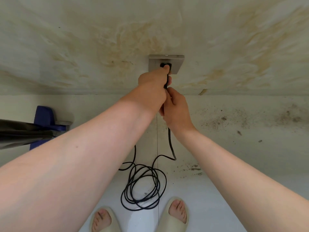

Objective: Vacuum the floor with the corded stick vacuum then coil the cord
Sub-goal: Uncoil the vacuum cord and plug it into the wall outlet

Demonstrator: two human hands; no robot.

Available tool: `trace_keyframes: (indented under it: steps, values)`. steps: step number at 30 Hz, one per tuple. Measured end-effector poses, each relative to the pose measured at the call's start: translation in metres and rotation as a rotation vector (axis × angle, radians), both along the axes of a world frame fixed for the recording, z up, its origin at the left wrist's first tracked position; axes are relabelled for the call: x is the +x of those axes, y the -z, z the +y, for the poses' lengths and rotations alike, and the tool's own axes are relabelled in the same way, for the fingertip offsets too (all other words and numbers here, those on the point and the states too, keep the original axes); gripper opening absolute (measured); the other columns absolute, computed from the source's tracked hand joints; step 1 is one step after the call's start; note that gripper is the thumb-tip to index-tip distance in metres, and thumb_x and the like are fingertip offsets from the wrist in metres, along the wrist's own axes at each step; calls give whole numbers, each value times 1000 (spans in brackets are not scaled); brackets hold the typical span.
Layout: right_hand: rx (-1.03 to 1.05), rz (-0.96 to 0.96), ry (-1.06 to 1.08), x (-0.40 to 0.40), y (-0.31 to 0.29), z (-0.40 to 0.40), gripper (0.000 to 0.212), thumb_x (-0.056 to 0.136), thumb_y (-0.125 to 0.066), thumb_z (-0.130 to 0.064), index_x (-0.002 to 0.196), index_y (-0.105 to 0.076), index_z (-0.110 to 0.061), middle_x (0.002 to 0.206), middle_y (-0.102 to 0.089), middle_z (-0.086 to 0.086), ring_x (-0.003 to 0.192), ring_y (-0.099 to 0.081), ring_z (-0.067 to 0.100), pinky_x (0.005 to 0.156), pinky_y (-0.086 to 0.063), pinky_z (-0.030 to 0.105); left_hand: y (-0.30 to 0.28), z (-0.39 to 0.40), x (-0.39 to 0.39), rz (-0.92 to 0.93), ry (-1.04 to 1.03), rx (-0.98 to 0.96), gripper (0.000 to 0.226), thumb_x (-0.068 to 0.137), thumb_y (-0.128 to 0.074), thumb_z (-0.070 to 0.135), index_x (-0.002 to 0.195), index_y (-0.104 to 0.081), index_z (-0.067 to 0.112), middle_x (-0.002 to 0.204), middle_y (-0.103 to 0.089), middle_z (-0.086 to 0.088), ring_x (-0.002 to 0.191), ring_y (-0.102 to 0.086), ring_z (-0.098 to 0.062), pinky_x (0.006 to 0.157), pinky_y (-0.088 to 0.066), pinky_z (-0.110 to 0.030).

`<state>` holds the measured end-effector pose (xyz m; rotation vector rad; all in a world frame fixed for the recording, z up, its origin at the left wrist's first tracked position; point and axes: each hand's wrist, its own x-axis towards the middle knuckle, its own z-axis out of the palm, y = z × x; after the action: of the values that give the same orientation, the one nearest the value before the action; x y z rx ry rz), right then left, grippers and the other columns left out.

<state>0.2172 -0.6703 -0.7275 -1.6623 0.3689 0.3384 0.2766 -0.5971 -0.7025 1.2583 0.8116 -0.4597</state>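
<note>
A grey wall socket [177, 61] sits low on the stained wall. A black plug [167, 65] is at the socket, and my left hand [153, 84] pinches it with the thumb on top. My right hand [176, 108] grips the black cord [170, 141] just below the plug. From there the cord drops to the floor and lies in several loose loops [143, 188] in front of my feet. The blue vacuum head [44, 116] stands at the left by the wall, and a dark part of the vacuum [21, 133] crosses in front of it.
The white floor [225, 173] carries dirt specks near the wall at right. My feet in beige slippers [177, 213] stand just behind the cord loops. A thin floor joint [157, 139] runs from the wall toward me.
</note>
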Motion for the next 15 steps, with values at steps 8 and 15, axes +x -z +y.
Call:
trace_keyframes:
  steps: [8, 15]
  values:
    - [-78, 78, -158, 6, 0, -20, 42, 103, -38, -15, 61, -43, -12, 40, -40, -9, 33, -33, 2, 38, -25, 13, 12, -15, 3, -29, -37, 229, 27, 90, -66, 18, 65, -63, 8, 61, -58, -4, 53, -51, -14, 48, -43, -14]
    - [-65, 30, -224, 15, -16, -23, 40, 104, -38, -16, 65, -44, -8, 37, -39, -12, 30, -33, 3, 37, -25, 13, 2, -11, 21, 93, -29, 109, 24, 91, -63, 15, 69, -58, 9, 67, -60, -4, 51, -50, -12, 44, -38, -19]
